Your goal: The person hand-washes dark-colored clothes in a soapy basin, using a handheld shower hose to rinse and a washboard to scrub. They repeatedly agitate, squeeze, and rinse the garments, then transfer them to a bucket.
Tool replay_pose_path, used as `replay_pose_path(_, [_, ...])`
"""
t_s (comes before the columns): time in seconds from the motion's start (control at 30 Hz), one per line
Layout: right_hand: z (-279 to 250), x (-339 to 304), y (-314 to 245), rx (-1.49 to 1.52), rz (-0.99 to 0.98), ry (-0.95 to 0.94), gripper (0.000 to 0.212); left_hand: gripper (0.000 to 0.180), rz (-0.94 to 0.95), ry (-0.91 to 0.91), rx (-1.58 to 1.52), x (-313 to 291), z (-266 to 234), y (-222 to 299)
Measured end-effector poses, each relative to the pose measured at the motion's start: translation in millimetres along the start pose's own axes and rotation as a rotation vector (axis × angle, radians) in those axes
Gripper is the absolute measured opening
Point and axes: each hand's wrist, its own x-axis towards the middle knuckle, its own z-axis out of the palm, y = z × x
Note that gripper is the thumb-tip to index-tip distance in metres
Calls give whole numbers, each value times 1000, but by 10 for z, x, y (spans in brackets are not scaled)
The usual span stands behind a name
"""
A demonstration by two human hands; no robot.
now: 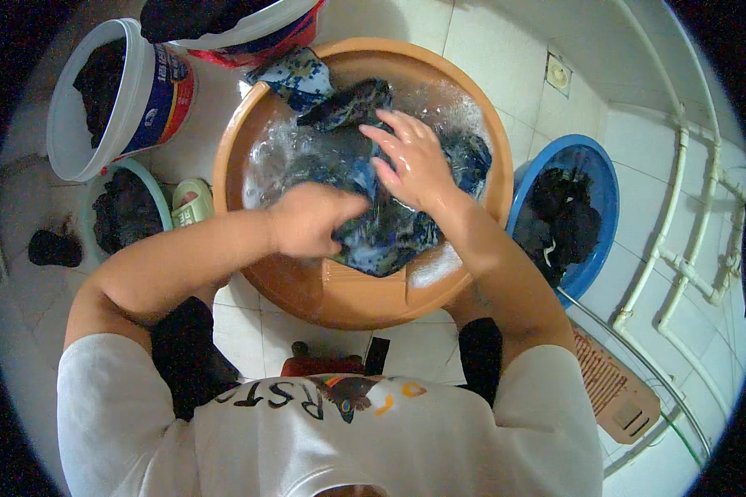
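A wet blue camouflage garment [373, 244] lies bunched in an orange tub [356, 310] of sudsy water. My left hand [317, 217] is closed on the garment's near left part, its fingertips partly hidden and a little blurred. Wet and with fingers apart, my right hand [412, 157] rests over the middle of the cloth, palm down. Part of the camouflage cloth [300, 80] hangs over the tub's far left rim. The ridged near wall of the tub shows below the garment.
Left of the tub stand a white bucket [88, 137] and a pale green basin [162, 186], both holding dark clothes, beside a green slipper [192, 205]. At right are a blue basin [610, 190] of dark clothes, a brown washboard [609, 389], a hose and wall pipes [680, 190].
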Motion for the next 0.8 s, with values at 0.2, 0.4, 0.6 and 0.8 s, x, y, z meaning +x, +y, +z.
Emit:
replay_pose_path(0.2, [286, -410, 490, 76, 522, -622, 60, 58, 18, -97, 31, -258, 125, -340])
replay_pose_path(0.4, [70, -948, 626, 60, 749, -924, 65, 66, -715, 293, -172, -173, 110, -1013])
replay_pose_path(0.6, [-92, -199, 367, -68, 47, -257, 25, 71, -476, 368, 273, 197, 501, -162])
replay_pose_path(0.8, [396, -16, 609, -186, -99, -263, 42, 75, -608, 268, 282, 275, 743, -505])
